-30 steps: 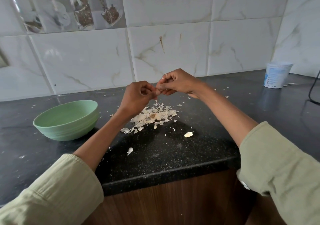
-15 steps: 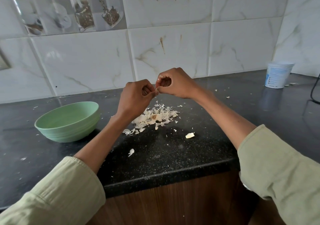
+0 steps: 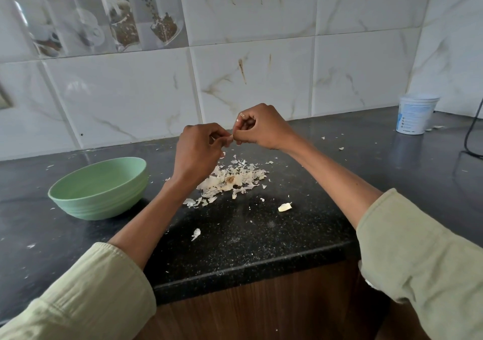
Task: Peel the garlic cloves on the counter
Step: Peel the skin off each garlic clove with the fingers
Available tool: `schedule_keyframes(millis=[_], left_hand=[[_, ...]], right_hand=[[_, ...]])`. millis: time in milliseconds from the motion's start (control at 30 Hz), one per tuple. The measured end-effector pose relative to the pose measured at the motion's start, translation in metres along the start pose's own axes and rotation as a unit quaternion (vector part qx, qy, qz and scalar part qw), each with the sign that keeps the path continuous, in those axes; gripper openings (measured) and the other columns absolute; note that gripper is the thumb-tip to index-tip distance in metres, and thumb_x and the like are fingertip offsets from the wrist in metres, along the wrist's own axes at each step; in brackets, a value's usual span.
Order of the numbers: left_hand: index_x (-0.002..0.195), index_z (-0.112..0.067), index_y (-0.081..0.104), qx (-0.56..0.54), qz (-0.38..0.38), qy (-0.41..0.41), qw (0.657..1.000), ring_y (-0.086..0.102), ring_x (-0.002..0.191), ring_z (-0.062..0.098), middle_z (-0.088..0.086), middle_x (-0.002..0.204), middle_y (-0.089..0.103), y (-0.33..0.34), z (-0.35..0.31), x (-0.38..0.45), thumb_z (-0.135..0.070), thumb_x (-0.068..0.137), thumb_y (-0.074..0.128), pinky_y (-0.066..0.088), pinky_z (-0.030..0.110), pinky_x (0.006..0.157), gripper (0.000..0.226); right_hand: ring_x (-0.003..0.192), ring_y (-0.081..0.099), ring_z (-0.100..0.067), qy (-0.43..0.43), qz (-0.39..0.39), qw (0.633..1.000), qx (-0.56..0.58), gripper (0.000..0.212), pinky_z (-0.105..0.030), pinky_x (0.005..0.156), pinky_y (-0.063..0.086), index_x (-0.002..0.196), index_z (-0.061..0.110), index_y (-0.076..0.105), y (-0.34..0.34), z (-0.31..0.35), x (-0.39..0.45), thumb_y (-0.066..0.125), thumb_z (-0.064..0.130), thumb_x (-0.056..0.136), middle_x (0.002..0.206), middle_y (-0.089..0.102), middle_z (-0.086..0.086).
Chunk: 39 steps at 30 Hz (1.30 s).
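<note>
Hands, left (image 3: pixel 198 151) and right (image 3: pixel 261 128), pinch a garlic clove (image 3: pixel 230 138) together (fingers curled) above the peel pile (image 3: pixel 232 180).

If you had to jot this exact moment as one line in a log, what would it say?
step: peeling | left hand and right hand: pinching garlic clove above peel pile | green bowl: left, contents unseen

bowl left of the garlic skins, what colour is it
Pale mint green, plain inside with ribbed outer walls; the bowl shows only in the head view.
</note>
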<state>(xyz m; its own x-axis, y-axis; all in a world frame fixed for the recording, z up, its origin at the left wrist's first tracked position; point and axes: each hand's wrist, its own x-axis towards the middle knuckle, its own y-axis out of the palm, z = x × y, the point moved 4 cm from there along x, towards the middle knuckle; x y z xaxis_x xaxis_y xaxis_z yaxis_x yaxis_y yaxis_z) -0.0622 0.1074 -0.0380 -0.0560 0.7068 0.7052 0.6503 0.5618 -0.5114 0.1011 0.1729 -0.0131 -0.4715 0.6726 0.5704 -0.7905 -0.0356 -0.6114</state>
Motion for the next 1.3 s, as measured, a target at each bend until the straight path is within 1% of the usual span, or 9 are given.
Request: schedule_keyframes(millis=[167,400,533,700,833,967,1133,1233,1300], left_hand=[[0.093,-0.019,0.080,-0.042,-0.028,-0.015,0.999,0.073,0.059,0.009,-0.009,0.074,0.076,-0.001,0.000,0.000,-0.013,0.098,0.072,0.063,0.038,0.064,0.011],[0.097,-0.015,0.082,-0.136,-0.042,-0.047,0.989,0.074,0.061,0.017,-0.004,0.077,0.078,-0.003,-0.003,-0.001,-0.015,0.097,0.074,0.057,0.029,0.058,0.007],[0.101,-0.015,0.081,-0.182,-0.059,-0.060,0.980,0.075,0.065,0.018,-0.003,0.081,0.079,-0.004,-0.005,0.000,-0.019,0.097,0.076,0.052,0.021,0.054,0.008],[0.103,-0.017,0.079,-0.176,-0.048,-0.064,0.981,0.075,0.067,0.017,-0.005,0.084,0.078,-0.002,-0.004,0.000,-0.022,0.096,0.077,0.055,0.028,0.057,0.008],[0.100,-0.019,0.075,-0.141,-0.037,-0.050,0.988,0.073,0.066,0.016,-0.007,0.090,0.076,-0.002,-0.004,0.001,-0.024,0.097,0.076,0.058,0.034,0.060,0.006],[0.095,-0.020,0.072,-0.115,-0.035,-0.051,0.991,0.070,0.062,0.017,-0.005,0.082,0.073,-0.001,-0.003,0.002,-0.022,0.096,0.078,0.055,0.033,0.059,0.006],[0.092,-0.019,0.072,-0.079,-0.029,-0.035,0.996,0.070,0.058,0.014,-0.005,0.077,0.072,-0.001,-0.004,0.004,-0.025,0.094,0.079,0.055,0.031,0.058,0.010],[0.090,-0.020,0.073,-0.069,-0.024,-0.035,0.997,0.070,0.058,0.012,-0.010,0.072,0.072,-0.002,-0.003,0.003,-0.025,0.093,0.080,0.051,0.022,0.056,0.009],[0.088,-0.022,0.074,-0.057,-0.017,-0.029,0.998,0.071,0.059,0.011,-0.009,0.071,0.071,-0.001,-0.004,0.002,-0.025,0.092,0.081,0.053,0.025,0.057,0.009]], right_hand=[[0.072,0.073,-0.013,0.075,0.017,0.987,0.139,0.014,-0.029,0.074,0.061,0.095,-0.004,0.075,0.001,-0.008,-0.001,0.075,0.009,0.092,0.082,0.079,-0.013],[0.072,0.069,-0.007,0.103,0.014,0.974,0.201,0.017,-0.023,0.071,0.057,0.101,-0.005,0.074,0.006,-0.008,0.002,0.073,0.012,0.096,0.081,0.077,-0.008],[0.070,0.068,-0.009,0.098,0.013,0.981,0.169,0.025,-0.025,0.070,0.058,0.100,-0.005,0.073,0.007,-0.008,0.001,0.077,0.018,0.094,0.077,0.076,-0.005],[0.067,0.072,-0.008,0.053,0.046,0.997,0.034,0.011,-0.020,0.063,0.055,0.091,0.007,0.075,0.007,-0.005,0.000,0.072,0.017,0.097,0.076,0.077,-0.001],[0.064,0.072,-0.011,0.034,0.088,0.994,-0.062,0.024,-0.023,0.066,0.054,0.082,0.011,0.077,0.000,-0.009,-0.001,0.066,0.022,0.101,0.070,0.076,0.001],[0.060,0.062,-0.005,0.016,0.104,0.991,-0.080,0.026,-0.022,0.062,0.048,0.084,0.013,0.073,-0.004,-0.014,-0.002,0.084,0.036,0.088,0.068,0.071,0.005],[0.078,0.067,-0.011,0.034,0.094,0.991,0.090,0.022,-0.026,0.070,0.057,0.114,0.015,0.070,-0.010,-0.009,0.001,0.079,0.017,0.094,0.095,0.074,-0.006],[0.082,0.071,-0.014,0.028,0.082,0.987,0.135,0.019,-0.027,0.075,0.059,0.114,0.014,0.074,-0.008,-0.007,0.002,0.076,0.021,0.097,0.102,0.078,-0.012],[0.079,0.072,-0.014,0.019,0.063,0.989,0.131,0.015,-0.028,0.075,0.059,0.105,0.009,0.076,-0.008,-0.008,0.003,0.079,0.018,0.094,0.098,0.079,-0.013]])
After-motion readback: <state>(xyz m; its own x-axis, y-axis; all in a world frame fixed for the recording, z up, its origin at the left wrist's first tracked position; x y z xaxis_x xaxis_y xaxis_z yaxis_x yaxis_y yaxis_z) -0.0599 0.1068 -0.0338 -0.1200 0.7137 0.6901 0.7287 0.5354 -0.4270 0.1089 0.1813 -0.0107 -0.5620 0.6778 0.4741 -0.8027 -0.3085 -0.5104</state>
